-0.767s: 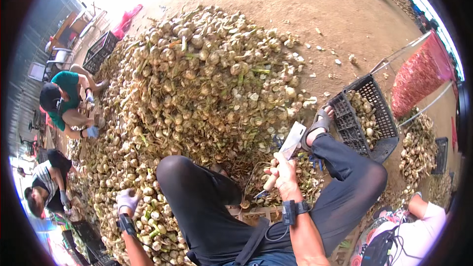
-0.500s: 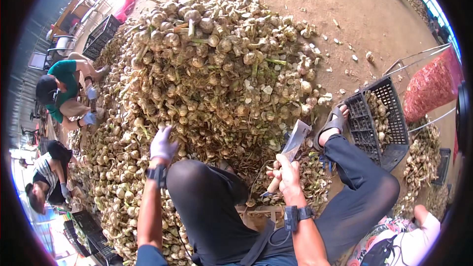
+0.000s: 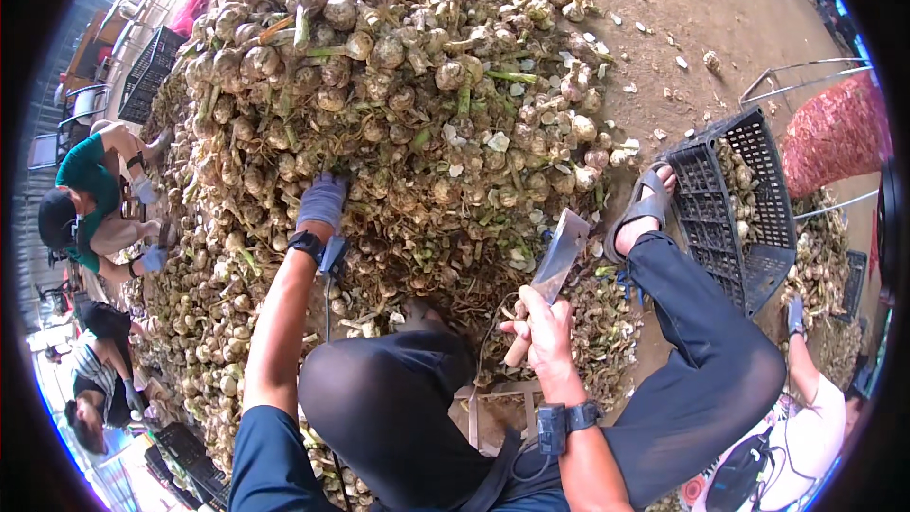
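A large heap of garlic bulbs (image 3: 275,171) with stalks and roots spreads before me. My left hand (image 3: 322,202), in a pale purple glove, reaches down into its near side. The fingertips are hidden among the bulbs, so I cannot tell whether they grip one. My bare right hand (image 3: 545,327) is closed round the handle of a broad-bladed knife (image 3: 562,254). The blade points up and away, above trimmed stalks and peelings (image 3: 599,332), touching no bulb that I can see.
A tilted black crate (image 3: 713,218) holding garlic stands beside my sandalled right foot (image 3: 645,213). Beyond it is a pink-red mesh sack (image 3: 834,133). Two people sit at the left, one in a green shirt (image 3: 83,171). Another in a pale top (image 3: 806,436) is at lower right.
My left hand has moved forward from above the heap's near side down into the bulbs. The right hand keeps its hold on the knife. The view has shifted slightly.
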A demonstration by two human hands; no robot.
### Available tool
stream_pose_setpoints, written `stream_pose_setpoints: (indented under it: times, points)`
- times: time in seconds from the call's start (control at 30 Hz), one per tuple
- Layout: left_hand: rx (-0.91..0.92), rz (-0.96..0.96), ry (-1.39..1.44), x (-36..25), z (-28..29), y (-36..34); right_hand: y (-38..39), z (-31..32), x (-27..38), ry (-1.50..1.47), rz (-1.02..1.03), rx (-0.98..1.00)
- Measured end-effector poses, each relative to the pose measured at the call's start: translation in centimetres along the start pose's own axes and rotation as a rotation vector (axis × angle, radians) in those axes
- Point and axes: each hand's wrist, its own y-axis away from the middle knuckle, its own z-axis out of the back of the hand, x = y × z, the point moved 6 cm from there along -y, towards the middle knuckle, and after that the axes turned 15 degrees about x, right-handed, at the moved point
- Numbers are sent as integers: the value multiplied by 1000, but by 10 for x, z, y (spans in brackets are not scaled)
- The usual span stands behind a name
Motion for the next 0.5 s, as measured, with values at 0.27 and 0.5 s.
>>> stream_pose_setpoints:
  times: [0.27,0.5]
  points:
    - [-77,-81,1462,31,24,109,11,-25,6,-38,81,95]
    - [-239,-639,1666,1,152,255,48,-49,38,398,493,74]
